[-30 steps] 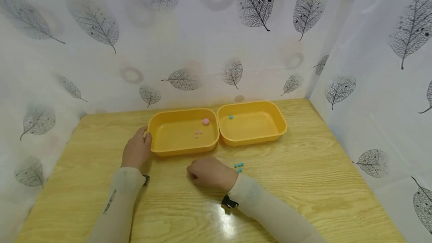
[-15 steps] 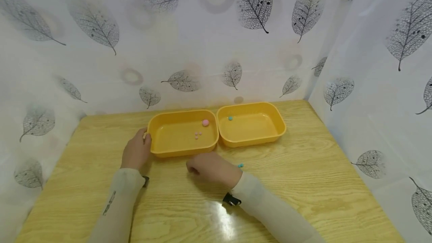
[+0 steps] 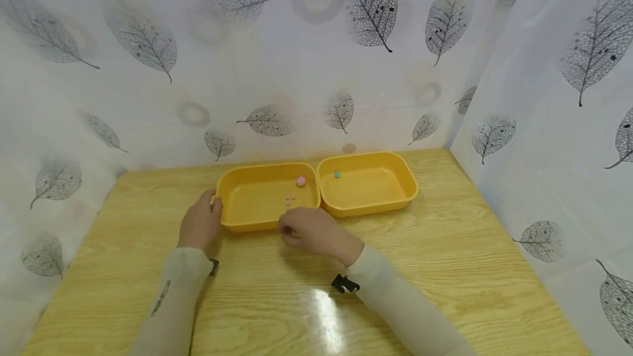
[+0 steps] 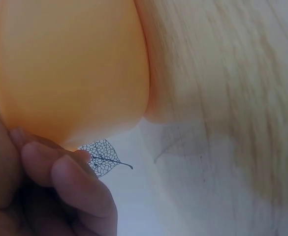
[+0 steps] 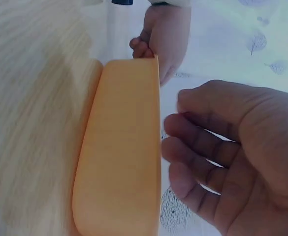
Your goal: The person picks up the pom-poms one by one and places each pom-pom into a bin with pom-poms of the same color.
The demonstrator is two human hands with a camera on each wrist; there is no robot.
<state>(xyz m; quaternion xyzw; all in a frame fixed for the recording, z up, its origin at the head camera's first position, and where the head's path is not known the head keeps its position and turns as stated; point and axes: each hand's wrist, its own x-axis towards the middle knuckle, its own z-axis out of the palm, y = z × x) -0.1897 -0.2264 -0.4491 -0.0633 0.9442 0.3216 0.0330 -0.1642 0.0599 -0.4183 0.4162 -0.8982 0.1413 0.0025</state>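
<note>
My left hand (image 3: 200, 221) grips the left end of the left yellow tray (image 3: 247, 223). In the left wrist view its fingers (image 4: 82, 189) pinch the tray's rim. My right hand (image 3: 316, 232) hovers at this tray's front rim with curled fingers. In the right wrist view its fingertips (image 5: 176, 147) bend toward the thumb, close beside the tray's outer wall; I cannot tell whether something small is pinched there. Inside the left tray lie a larger pink ball (image 3: 300, 181) and several tiny pink beads (image 3: 288, 202).
A second yellow tray (image 3: 368, 211) stands against the first on the right, with a blue-green ball (image 3: 337, 175) in it. Both sit on a wood-grain table (image 3: 445, 268). A leaf-print curtain (image 3: 296, 70) closes off the back and sides.
My right hand has risen from the table up to the left tray's front rim. The small blue-green beads on the table are now hidden behind it. My left hand keeps its hold.
</note>
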